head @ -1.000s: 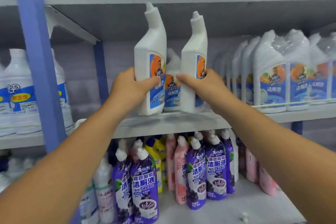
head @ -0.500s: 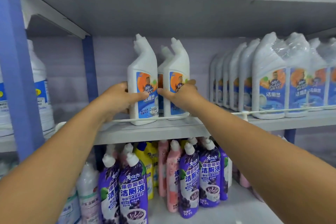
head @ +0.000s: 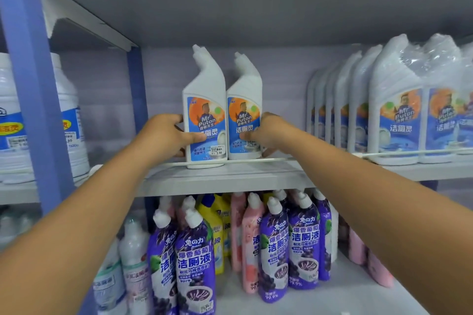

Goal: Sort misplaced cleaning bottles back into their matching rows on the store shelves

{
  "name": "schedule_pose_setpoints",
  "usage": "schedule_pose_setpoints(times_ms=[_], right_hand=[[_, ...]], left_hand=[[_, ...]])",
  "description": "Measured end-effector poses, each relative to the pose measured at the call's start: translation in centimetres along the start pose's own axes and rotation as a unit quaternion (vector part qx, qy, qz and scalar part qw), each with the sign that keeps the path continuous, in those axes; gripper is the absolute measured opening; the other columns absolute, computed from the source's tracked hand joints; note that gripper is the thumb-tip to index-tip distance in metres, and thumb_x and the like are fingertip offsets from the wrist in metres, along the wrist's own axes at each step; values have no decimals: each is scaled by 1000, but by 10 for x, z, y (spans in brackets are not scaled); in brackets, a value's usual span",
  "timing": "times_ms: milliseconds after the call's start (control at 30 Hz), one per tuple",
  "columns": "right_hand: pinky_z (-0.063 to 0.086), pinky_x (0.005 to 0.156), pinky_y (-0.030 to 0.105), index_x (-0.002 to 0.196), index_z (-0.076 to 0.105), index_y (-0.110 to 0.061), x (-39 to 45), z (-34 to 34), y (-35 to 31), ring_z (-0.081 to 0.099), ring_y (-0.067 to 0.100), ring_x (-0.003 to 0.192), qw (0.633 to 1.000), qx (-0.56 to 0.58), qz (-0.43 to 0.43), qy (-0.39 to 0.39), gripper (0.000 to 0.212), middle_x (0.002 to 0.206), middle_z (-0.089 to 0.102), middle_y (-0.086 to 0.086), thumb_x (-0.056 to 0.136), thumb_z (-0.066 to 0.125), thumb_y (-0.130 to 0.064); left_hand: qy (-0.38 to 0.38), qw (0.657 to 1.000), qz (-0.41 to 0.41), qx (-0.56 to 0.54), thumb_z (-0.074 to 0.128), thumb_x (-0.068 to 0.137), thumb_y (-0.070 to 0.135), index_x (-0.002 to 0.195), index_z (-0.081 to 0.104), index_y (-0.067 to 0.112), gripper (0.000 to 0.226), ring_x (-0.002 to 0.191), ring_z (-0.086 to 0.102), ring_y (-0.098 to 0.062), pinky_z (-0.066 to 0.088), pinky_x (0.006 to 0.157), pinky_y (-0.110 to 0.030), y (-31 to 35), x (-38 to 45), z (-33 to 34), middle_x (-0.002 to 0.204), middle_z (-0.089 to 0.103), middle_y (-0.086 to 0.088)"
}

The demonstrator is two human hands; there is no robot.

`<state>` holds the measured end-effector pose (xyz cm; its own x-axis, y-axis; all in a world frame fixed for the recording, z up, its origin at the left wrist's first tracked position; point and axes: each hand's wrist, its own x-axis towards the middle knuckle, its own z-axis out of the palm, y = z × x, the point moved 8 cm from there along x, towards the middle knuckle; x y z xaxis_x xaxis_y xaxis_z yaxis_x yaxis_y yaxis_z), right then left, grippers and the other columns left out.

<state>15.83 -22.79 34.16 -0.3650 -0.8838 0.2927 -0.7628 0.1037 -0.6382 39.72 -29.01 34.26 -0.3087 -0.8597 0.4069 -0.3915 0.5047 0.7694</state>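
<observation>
Two white Mr Puton toilet-cleaner bottles w/ angled necks stand upright on the middle shelf (head: 230,176), touching side by side behind the thin front rail (head: 256,160); left bottle (head: 204,110) sits a bit further fwd than right bottle (head: 244,112); contents not visible thru opaque plastic. To the right, apart from them, a row of shrink-wrapped Mr Puton bottles (head: 399,115) on same shelf; far left, past the blue upright (head: 33,84), big white jugs (head: 64,123) w/ blue labels. Lower shelf holds purple grape-label cleaner bottles (head: 194,263), pink bottles (head: 252,245) and yellow bottles (head: 217,225). Left hand (head: 163,135) grips left bottle's lower body, thumb across label, fingers round the side; right hand (head: 266,133) grips right bottle likewise, thumb on label; both forearms reach up and inward.
</observation>
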Motion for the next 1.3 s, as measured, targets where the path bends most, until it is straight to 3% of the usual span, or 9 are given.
schedule_pose_setpoints(times_ms=[200, 333, 467, 633, 800, 900, 967, 1167, 1300], right_hand=[[65, 75, 44, 114, 65, -17, 7, 5, 4, 73, 29, 95, 998, 27, 0, -62, 37, 113, 71, 7, 89, 74, -42], [64, 79, 44, 112, 66, -18, 8, 6, 7, 73, 27, 94, 998, 17, -10, -52, 32, 109, 72, 5, 90, 72, -41], [63, 84, 43, 117, 65, -16, 11, 9, 11, 73, 27, 98, 997, 34, 9, -69, 31, 115, 72, 6, 93, 71, -35], [61, 90, 42, 117, 64, -13, 7, 9, 15, 74, 26, 97, 997, 25, 31, -71, 34, 113, 72, 7, 94, 69, -38], [61, 78, 35, 119, 60, -12, -13, -11, 17, 74, 20, 91, 998, 7, 31, -52, 40, 112, 69, 4, 97, 61, -45], [60, 87, 38, 125, 59, -16, -29, -20, 17, 74, 18, 94, 998, 20, 14, -55, 39, 114, 69, 1, 99, 57, -45], [61, 87, 38, 131, 57, -16, -37, -25, 17, 74, 17, 95, 998, 52, 4, -46, 40, 115, 69, 1, 100, 57, -42], [61, 87, 37, 133, 58, -24, -74, -44, 11, 73, 15, 96, 992, 114, -53, -7, 36, 117, 70, -1, 100, 59, -38], [61, 88, 39, 127, 63, -22, -123, -70, 30, 74, 14, 100, 949, 277, -131, 72, 29, 112, 74, 0, 98, 63, -30]], left_hand=[[-17, 999, -5, -31, 82, 84, 31, 107, 70, 26, 27, 76, 77, -15, 64, 67, -31, 4, -6, 4, 94, 77, 5], [-7, 1000, 1, -21, 84, 81, 35, 98, 68, 29, 23, 80, 78, -17, 64, 80, -41, 1, -6, 3, 95, 77, 4], [-9, 999, -18, -27, 85, 79, 36, 102, 68, 16, 34, 75, 77, -13, 62, 63, -29, -2, -8, 4, 94, 78, 1], [-12, 999, -27, -20, 84, 80, 37, 105, 66, 15, 38, 75, 76, -11, 58, 54, -23, -3, -9, 6, 94, 76, 2], [-9, 1000, -29, -3, 84, 81, 40, 113, 64, 19, 43, 79, 75, -12, 60, 62, -28, 0, -14, 2, 98, 75, 5], [75, 989, 11, 129, 79, 82, 53, 126, 59, 25, 56, 92, 69, -16, 58, 81, -40, 10, -24, -4, 107, 71, 10], [122, 976, 41, 178, 74, 84, 57, 123, 57, 28, 52, 99, 64, -17, 54, 83, -42, 19, -35, -1, 111, 66, 12], [159, 976, 41, 140, 70, 88, 56, 138, 49, 29, 61, 116, 61, -19, 46, 85, -39, 18, -60, 12, 133, 62, 10], [238, 964, 116, 25, 72, 90, 48, 144, 46, 25, 64, 127, 53, -10, 45, 100, -32, 25, -95, 17, 141, 55, 8]])
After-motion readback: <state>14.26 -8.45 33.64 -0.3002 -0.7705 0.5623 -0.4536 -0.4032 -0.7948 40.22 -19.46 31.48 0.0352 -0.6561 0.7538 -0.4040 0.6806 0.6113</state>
